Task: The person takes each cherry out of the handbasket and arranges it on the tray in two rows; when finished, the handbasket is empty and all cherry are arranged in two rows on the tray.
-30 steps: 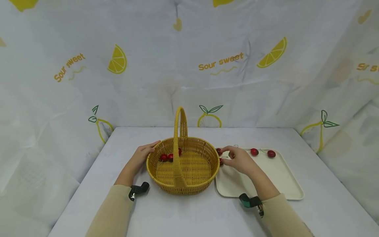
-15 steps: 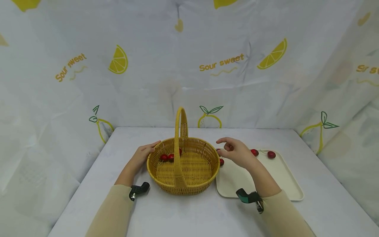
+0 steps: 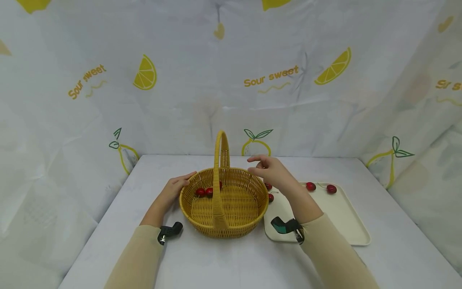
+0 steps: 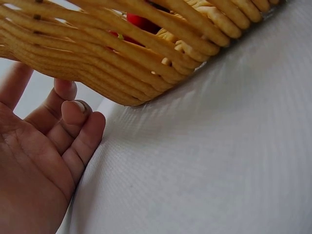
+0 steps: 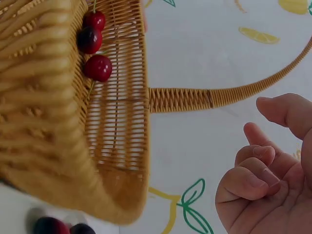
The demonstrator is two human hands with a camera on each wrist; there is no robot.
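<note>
The yellow wicker basket (image 3: 240,202) stands upright near the middle of the table, its tall handle (image 3: 218,180) arching from the near side to the far side. Inside, 3 red cherries (image 3: 209,192) lie in its left half toward the far wall, 1 of them partly behind the handle in the head view.

Your left hand (image 3: 171,192) rests at the basket's far left rim, fingers loose against the outside rather than wrapped round it. Your right hand (image 3: 268,170) hovers by the far right rim, apart from the basket; its thumb and index finger are spread with a wide gap, the other fingers curl toward the palm, and you hold nothing there.

Just right of the basket lies a cream tray (image 3: 346,224), partly under your right forearm. At its left end, 2 cherries (image 3: 270,197) sit close to the basket; 2 more (image 3: 331,188) lie along its far edge.

You wear beige sleeves (image 3: 138,257) and a black camera (image 3: 169,231) on each wrist. Beyond the white table (image 3: 213,265) hangs a pale cloth (image 3: 180,120) printed with lemons and "Sour sweet".
</note>
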